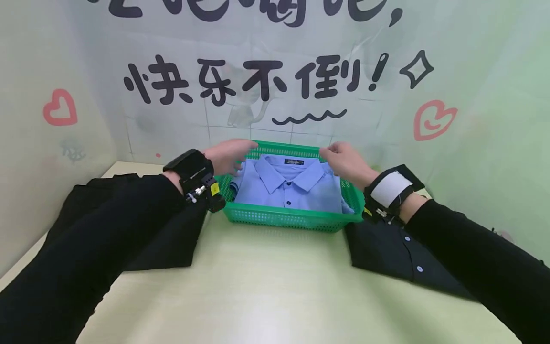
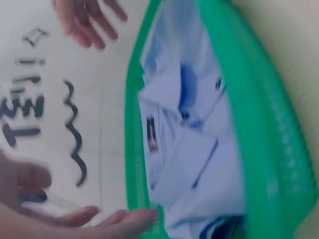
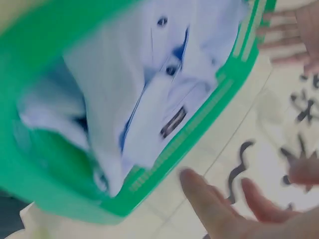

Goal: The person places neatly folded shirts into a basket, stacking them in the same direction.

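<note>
A folded light blue shirt lies collar up in a green plastic basket, its dark label at the neck. My left hand is over the basket's back left corner, and its fingers are spread and hold nothing in the left wrist view. Over the back right corner is my right hand. In the right wrist view its fingers stretch beside the basket rim, apart from the shirt and gripping nothing.
Dark folded cloth lies on the table left of the basket, partly under my left arm. On the right is a black shirt with white buttons. A wall sheet with printed writing stands behind the basket.
</note>
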Demonstrator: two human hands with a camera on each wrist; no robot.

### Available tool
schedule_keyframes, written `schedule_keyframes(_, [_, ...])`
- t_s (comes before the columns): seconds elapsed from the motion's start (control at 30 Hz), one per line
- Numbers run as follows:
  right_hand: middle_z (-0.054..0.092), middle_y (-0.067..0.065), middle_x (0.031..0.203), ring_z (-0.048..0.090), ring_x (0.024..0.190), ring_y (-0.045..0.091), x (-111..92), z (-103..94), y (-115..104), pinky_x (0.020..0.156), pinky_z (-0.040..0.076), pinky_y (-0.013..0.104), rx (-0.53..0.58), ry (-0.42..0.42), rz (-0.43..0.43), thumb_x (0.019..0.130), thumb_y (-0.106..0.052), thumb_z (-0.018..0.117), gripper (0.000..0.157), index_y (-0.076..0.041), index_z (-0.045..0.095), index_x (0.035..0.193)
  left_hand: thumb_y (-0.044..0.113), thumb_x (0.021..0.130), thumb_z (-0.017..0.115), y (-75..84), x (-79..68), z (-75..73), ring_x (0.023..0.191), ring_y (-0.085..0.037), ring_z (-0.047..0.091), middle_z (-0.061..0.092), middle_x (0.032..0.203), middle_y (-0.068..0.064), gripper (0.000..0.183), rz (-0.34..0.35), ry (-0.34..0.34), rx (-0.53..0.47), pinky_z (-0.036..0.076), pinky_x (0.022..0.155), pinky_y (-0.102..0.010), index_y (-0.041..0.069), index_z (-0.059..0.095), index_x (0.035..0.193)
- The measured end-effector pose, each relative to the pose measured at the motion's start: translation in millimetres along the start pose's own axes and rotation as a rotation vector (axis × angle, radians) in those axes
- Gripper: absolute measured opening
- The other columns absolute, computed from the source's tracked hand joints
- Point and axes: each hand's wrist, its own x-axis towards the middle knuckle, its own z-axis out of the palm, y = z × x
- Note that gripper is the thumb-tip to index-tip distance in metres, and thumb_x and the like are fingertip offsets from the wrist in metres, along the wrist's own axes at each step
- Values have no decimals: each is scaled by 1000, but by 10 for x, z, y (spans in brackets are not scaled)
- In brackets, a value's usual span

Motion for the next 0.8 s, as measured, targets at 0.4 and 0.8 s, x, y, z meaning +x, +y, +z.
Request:
schedule_keyframes(0.4, [62,18,119,62,105,26,-761,543,-85,89,52,42,499,191,-394,105,-19,48,31,7,62,116,20,107,41,-442,-827,363,115,-22,57,58,126,-9,34,459,268,53,50,93,-35,0,53,132])
schedule_keyframes(0.8, [62,24,121,60,112,40,-1103,1143,377,95,48,45,816,-236,-80,103,-20,52,35,9,57,122,29,107,41,-1312,-1386,-480,110,-34,57,60,122,-20,39,388,520,448,48,90,-50,0,57,128])
